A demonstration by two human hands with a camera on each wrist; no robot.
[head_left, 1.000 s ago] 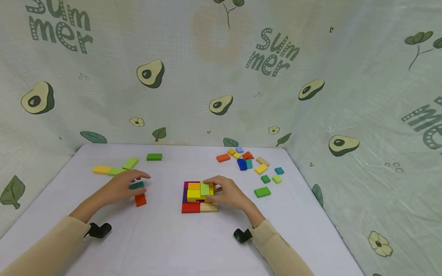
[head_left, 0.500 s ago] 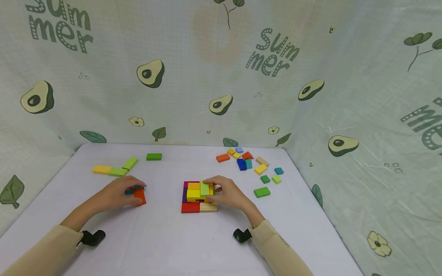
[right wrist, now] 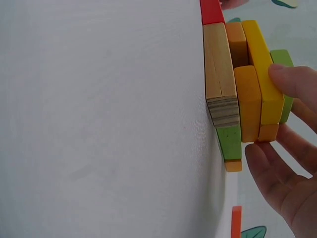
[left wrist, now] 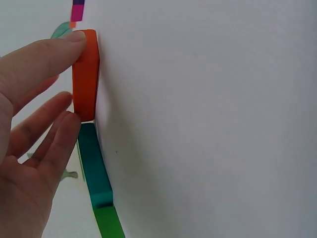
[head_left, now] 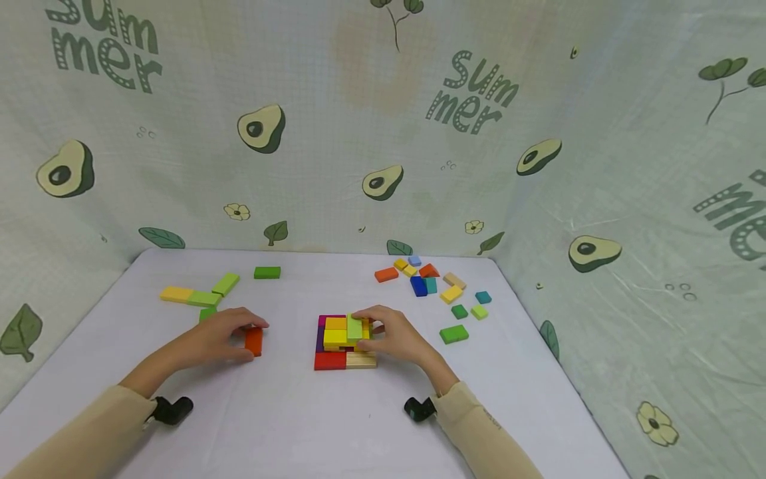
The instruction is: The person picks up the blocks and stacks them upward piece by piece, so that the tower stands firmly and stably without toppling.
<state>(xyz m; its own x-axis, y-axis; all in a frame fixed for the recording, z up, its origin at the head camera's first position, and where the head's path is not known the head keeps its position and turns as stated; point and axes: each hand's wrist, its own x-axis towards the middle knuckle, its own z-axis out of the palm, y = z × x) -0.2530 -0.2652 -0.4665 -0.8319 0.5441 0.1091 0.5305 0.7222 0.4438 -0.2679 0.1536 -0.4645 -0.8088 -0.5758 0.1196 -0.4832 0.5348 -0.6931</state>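
In the head view my left hand (head_left: 218, 338) pinches an orange block (head_left: 254, 341) by its ends, thumb at the near end. The left wrist view shows a teal block (left wrist: 95, 163) standing end to end with the orange one; a green block (left wrist: 110, 222) follows it. The hand hides the teal one from the head camera. My right hand (head_left: 395, 332) holds a light green block (head_left: 354, 328) on top of a small stack, thumb and index at its ends. Yellow blocks (head_left: 335, 322) lie under it, above a red block (head_left: 330, 360) and a bare wood block (head_left: 362, 360).
Several loose blocks, among them a blue one (head_left: 419, 286) and a green one (head_left: 455, 334), lie scattered at the back right of the white table (head_left: 335, 426). At the back left are a yellow block (head_left: 176, 294), light green blocks (head_left: 225, 284) and a single green block (head_left: 266, 272).
My left hand has closed its fingers on the orange block and shifted it slightly right. A green block now shows beyond that hand. The right hand stays on the stack.
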